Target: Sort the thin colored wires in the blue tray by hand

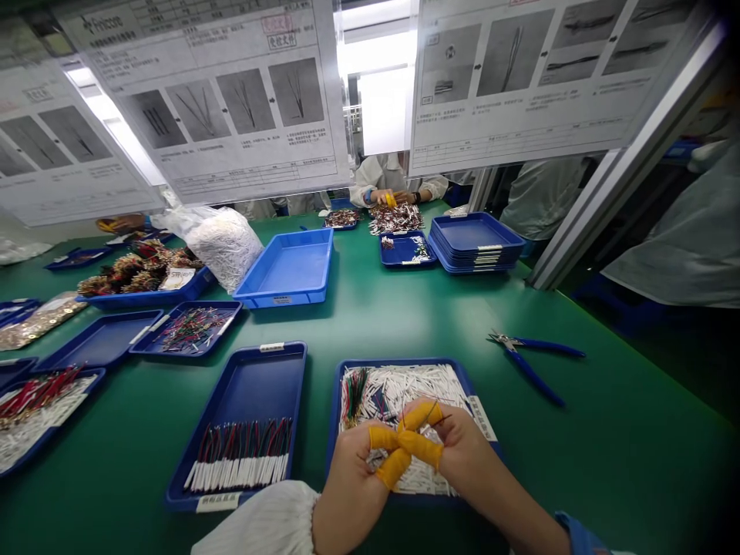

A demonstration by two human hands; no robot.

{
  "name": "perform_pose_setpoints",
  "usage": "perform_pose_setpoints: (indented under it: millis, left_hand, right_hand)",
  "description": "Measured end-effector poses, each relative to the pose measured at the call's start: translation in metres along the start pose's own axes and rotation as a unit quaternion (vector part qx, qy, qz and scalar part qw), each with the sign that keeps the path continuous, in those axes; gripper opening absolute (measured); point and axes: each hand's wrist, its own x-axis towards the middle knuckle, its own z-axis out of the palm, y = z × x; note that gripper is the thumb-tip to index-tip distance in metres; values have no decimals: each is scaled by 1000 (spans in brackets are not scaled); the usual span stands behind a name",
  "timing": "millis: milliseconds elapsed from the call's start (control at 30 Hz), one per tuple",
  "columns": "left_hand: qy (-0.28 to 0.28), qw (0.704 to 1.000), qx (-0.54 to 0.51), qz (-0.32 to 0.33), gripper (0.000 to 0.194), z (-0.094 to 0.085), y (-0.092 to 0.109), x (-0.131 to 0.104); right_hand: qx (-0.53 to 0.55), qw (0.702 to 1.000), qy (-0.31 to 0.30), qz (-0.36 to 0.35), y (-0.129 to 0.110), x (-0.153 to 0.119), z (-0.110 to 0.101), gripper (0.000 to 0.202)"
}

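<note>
Yellow finger cots cover the thumb and forefinger of both my hands, whose tips meet in a pinch above a blue tray (pixel 462 370). My right hand (pixel 462 451) is closed on thin wires (pixel 438 420), dark and red, that stick out past its fingers. My left hand (pixel 355 470) is closed in a pinch against the right fingertips; what lies between its tips is hidden. Below them, the tray holds many white sleeves (pixel 416 381) and a bundle of red, green and black wires (pixel 354 393). Left of it, another blue tray (pixel 254 378) carries a row of white-sleeved wires (pixel 240 462).
Blue-handled pliers (pixel 520 351) lie open at right. Farther back are a large blue bin (pixel 289 266), stacked trays (pixel 477 239) and a plastic bag (pixel 223 243). More part trays fill the left. Instruction sheets (pixel 231 100) hang overhead; a person (pixel 398 181) works opposite.
</note>
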Motion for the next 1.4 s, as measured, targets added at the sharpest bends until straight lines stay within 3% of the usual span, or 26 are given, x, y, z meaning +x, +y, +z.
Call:
perform_pose_setpoints:
  millis: [100, 267, 500, 633, 733, 967, 1233, 1400]
  left_hand:
    - [5, 1000, 2, 9, 15, -1, 1, 0]
    - [47, 998, -33, -15, 11, -3, -1, -1]
    - [60, 998, -22, -14, 11, -2, -1, -1]
    - [53, 998, -23, -17, 9, -2, 1, -1]
    - [53, 998, -21, -20, 10, -1, 2, -2]
    - [51, 996, -64, -22, 7, 3, 0, -2]
    - [67, 992, -75, -70, 9, 7, -6, -2]
    - [67, 995, -48, -62, 11, 7, -7, -3]
  right_hand:
    - [-40, 999, -8, -1, -1, -2, 0, 13]
    - [2, 1000, 6, 26, -4, 0, -5, 23]
    - [-91, 995, -21, -35, -9, -2, -3, 24]
    - [-51, 999, -12, 5, -5, -3, -3, 15]
    - [7, 999, 6, 37, -3, -2, -5, 21]
    - [-36, 999, -32, 13, -1, -3, -5, 8]
    - [-13, 999, -27, 34, 10, -6, -7, 17]
    - [-44, 998, -31, -24, 6, -5, -8, 14]
